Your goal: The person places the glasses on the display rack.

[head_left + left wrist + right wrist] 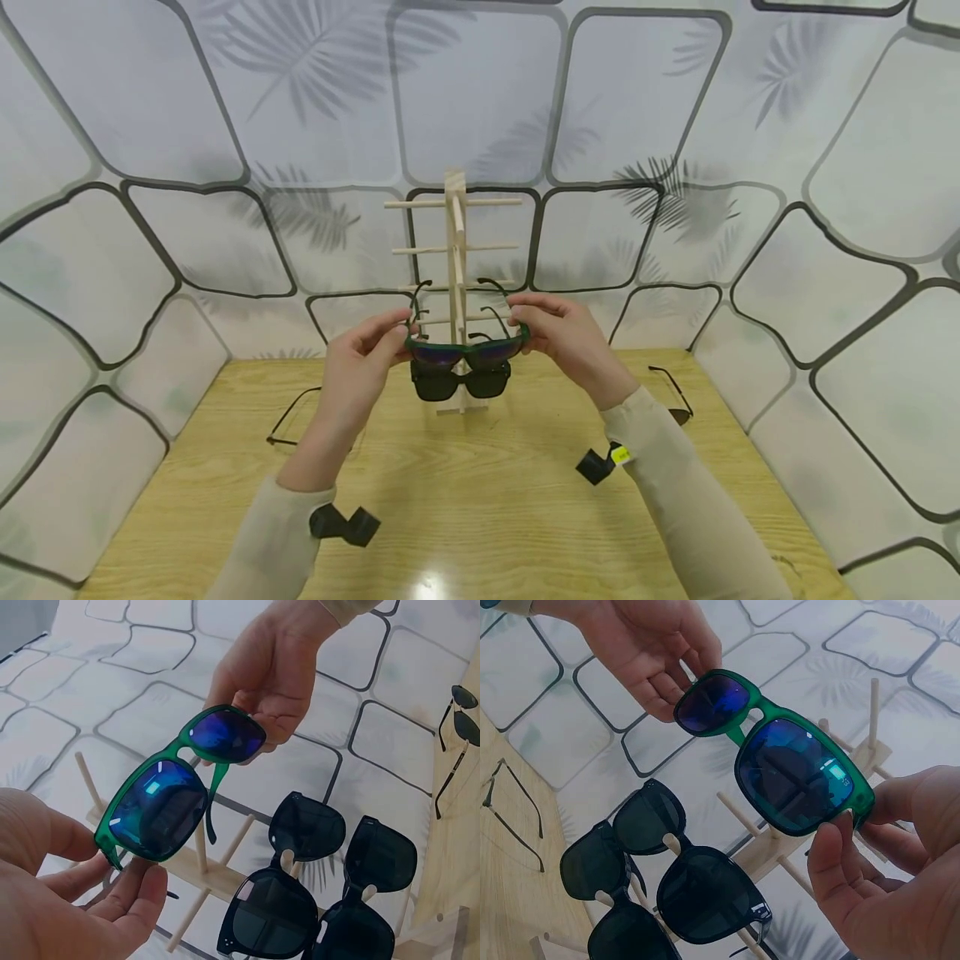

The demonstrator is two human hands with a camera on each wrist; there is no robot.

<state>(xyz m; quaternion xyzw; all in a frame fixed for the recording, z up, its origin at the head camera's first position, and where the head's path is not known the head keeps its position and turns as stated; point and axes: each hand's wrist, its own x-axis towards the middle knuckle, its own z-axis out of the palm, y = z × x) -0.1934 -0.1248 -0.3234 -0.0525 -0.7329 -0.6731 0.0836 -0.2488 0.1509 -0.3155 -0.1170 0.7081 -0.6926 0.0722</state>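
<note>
A pair of green-framed sunglasses (491, 353) with shiny blue-purple lenses is held up between both hands, level in the head view. My left hand (358, 362) pinches its left end at the hinge. At the opposite end my right hand (566, 342) grips the other hinge corner. The temples extend away from me, toward a wooden display stand (455, 250) with paired pegs. Lower on that stand hang two pairs of black sunglasses, a front pair (367, 934) and one behind (274, 926). The green pair sits just above them, in front of the post.
Thin-framed glasses (272, 439) lie on the wooden table (465, 500) at left, partly behind my left forearm. Dark-lensed glasses (680, 415) lie at right, beyond my right forearm. Patterned fabric walls (480, 92) enclose the back and sides.
</note>
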